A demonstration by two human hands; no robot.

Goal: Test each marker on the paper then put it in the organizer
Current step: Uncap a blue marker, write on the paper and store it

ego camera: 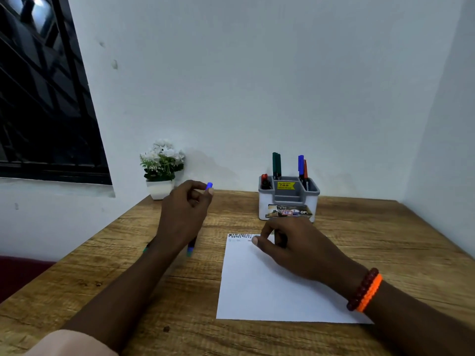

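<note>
A white sheet of paper (pixel 270 286) lies on the wooden table, with dark scribbles along its top edge. My right hand (pixel 290 242) rests on that top edge, closed around a dark marker (pixel 279 238) held upright; its tip is hidden by my fingers. My left hand (pixel 185 214) hovers left of the paper, pinching a blue cap (pixel 209 185) between thumb and fingertip. Loose markers (pixel 190 249) lie on the table under my left wrist, mostly hidden. The grey-and-white organizer (pixel 289 201) stands behind the paper, holding green, blue and red markers.
A small white pot with white flowers (pixel 162 170) stands at the table's back left, against the wall. A dark window (pixel 46 98) fills the left. White walls close off the table at the back and the right.
</note>
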